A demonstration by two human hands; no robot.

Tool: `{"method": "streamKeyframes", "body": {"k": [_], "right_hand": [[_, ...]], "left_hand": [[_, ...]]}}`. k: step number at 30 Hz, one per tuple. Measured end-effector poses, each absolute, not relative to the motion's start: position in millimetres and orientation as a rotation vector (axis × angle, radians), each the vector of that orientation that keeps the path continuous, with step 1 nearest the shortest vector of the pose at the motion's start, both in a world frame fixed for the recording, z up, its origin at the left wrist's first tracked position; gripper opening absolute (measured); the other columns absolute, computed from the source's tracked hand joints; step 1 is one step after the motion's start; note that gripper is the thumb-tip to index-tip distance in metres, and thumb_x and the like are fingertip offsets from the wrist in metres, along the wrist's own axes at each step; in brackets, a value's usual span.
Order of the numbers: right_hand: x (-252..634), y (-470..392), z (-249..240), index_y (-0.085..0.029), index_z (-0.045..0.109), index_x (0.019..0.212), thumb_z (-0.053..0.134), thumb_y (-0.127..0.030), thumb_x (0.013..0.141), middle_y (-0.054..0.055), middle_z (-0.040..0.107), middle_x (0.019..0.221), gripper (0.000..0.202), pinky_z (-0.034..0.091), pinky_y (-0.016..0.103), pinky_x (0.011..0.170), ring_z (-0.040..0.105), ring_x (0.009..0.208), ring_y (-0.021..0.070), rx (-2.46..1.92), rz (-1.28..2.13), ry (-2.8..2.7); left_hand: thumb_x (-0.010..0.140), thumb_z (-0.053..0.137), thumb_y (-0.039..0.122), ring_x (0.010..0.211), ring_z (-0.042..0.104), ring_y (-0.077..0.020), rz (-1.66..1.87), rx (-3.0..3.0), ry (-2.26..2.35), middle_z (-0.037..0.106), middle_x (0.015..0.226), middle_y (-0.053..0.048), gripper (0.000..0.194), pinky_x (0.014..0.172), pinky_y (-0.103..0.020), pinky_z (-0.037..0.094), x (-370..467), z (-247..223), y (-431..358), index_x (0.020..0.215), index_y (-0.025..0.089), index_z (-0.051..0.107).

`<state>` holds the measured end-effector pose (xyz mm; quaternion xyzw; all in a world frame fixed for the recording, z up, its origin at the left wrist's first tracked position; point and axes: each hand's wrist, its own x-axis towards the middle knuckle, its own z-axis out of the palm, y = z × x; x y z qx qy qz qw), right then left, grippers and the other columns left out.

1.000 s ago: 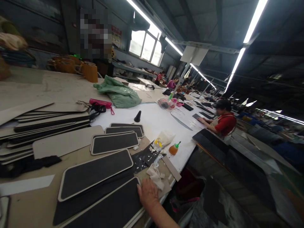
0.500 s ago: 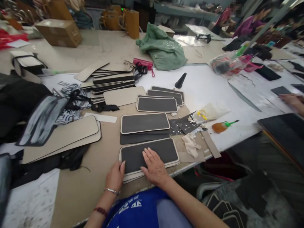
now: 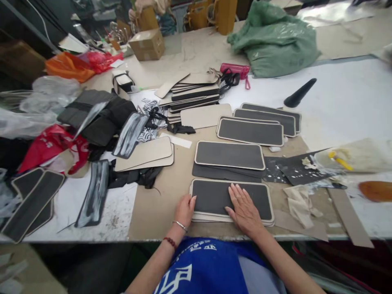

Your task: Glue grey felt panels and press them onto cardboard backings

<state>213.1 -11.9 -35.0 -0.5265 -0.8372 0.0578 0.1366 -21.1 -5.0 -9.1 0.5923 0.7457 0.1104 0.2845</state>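
A dark grey rounded panel with a beige rim (image 3: pixel 211 200) lies on top of a small stack at the table's front edge. My right hand (image 3: pixel 244 208) rests flat on it, palm down, fingers stretched out. At the stack's left edge, my left hand (image 3: pixel 185 207) is closed against the panel, thumb uppermost; its other fingers are partly hidden. Just behind lies another rimmed panel (image 3: pixel 229 155), over plain dark pieces (image 3: pixel 214 171). Farther back, several similar panels (image 3: pixel 250 131) overlap.
Beige panels (image 3: pixel 196 90) are piled at the back. On the left lie white-smeared dark strips (image 3: pixel 95 194) and black fabric (image 3: pixel 101 118). To the right are a crumpled cloth (image 3: pixel 301 204), a yellow-handled tool (image 3: pixel 339 160) and a black cone (image 3: pixel 300 94). A green sack (image 3: pixel 275 45) stands behind.
The view has swung left, bringing more of the table's left side into sight. Both hands keep nearly the same places on the stack, which now sits straighter to the table edge.
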Motion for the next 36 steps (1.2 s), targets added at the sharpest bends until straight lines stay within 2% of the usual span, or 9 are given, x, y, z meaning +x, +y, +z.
{"method": "streamKeyframes", "body": {"k": [3,6,10,13,17,22,28,31,36], "right_hand": [[211,-14,-30,-0.011,0.023,0.138,0.042,-0.036,0.086,0.013,0.028,0.141,0.061,0.023,0.044,0.105,0.018,0.132,0.0238,-1.549,0.159,-2.432],[222,-17,-25,-0.011,0.031,0.134,0.04,-0.034,0.088,0.014,0.037,0.136,0.052,0.028,0.042,0.102,0.025,0.129,0.0237,-1.663,0.116,-2.316],[257,-24,-21,-0.009,0.05,0.115,0.036,-0.034,0.089,0.017,0.055,0.108,0.039,0.039,0.041,0.089,0.046,0.106,0.0258,-2.066,0.016,-1.895],[277,-26,-22,-0.014,0.057,0.099,0.033,-0.039,0.089,0.014,0.056,0.088,0.036,0.042,0.041,0.079,0.05,0.089,0.0256,-2.192,0.079,-1.759],[281,-22,-24,-0.016,0.056,0.091,0.035,-0.043,0.086,0.01,0.055,0.082,0.034,0.043,0.038,0.075,0.051,0.081,0.0231,-2.22,0.175,-1.608],[278,-15,-20,-0.018,0.054,0.083,0.043,-0.039,0.081,0.008,0.056,0.078,0.024,0.041,0.035,0.07,0.052,0.078,0.0228,-2.327,0.253,-1.54],[286,-3,-15,-0.018,0.052,0.073,0.049,-0.039,0.074,0.004,0.056,0.068,0.02,0.037,0.028,0.059,0.053,0.066,0.0183,-2.418,0.61,-1.334],[287,1,-14,-0.02,0.048,0.065,0.047,-0.038,0.075,0.002,0.054,0.064,0.02,0.035,0.028,0.059,0.052,0.064,0.0176,-2.402,0.622,-1.37],[287,2,-11,-0.021,0.044,0.066,0.044,-0.035,0.076,0.002,0.052,0.064,0.018,0.034,0.028,0.06,0.05,0.065,0.0175,-2.398,0.603,-1.411]], "left_hand": [[0.081,0.038,0.036,0.057,0.046,-0.0132,0.337,1.565,1.987,0.047,0.057,0.001,0.03,0.056,-0.024,0.033,-22,-9,-7,0.056,0.02,0.04],[0.08,0.038,0.039,0.056,0.045,-0.0133,0.357,1.554,1.981,0.047,0.055,0.001,0.031,0.054,-0.024,0.032,-24,-11,-7,0.055,0.02,0.04],[0.079,0.038,0.042,0.055,0.045,-0.0138,0.358,1.542,1.968,0.047,0.054,0.002,0.031,0.054,-0.025,0.032,-26,-13,-7,0.056,0.021,0.041],[0.079,0.037,0.043,0.054,0.045,-0.0136,0.347,1.54,1.976,0.045,0.052,0.002,0.032,0.054,-0.025,0.032,-27,-12,-7,0.056,0.021,0.041],[0.079,0.037,0.043,0.052,0.043,-0.0132,0.332,1.544,1.979,0.043,0.051,0.003,0.032,0.053,-0.025,0.031,-27,-11,-7,0.056,0.021,0.039],[0.079,0.036,0.043,0.052,0.043,-0.0132,0.321,1.556,1.983,0.043,0.051,0.002,0.032,0.053,-0.025,0.031,-27,-12,-6,0.056,0.021,0.04],[0.079,0.036,0.043,0.052,0.044,-0.0134,0.329,1.556,1.98,0.044,0.051,0.003,0.031,0.052,-0.024,0.032,-26,-9,-6,0.056,0.021,0.039],[0.079,0.037,0.043,0.052,0.044,-0.0131,0.338,1.565,1.985,0.044,0.051,0.003,0.032,0.052,-0.024,0.032,-27,-11,-6,0.055,0.021,0.038],[0.078,0.037,0.044,0.051,0.043,-0.0127,0.373,1.556,1.985,0.043,0.049,0.003,0.033,0.052,-0.024,0.032,-27,-14,-8,0.054,0.021,0.039]]}}
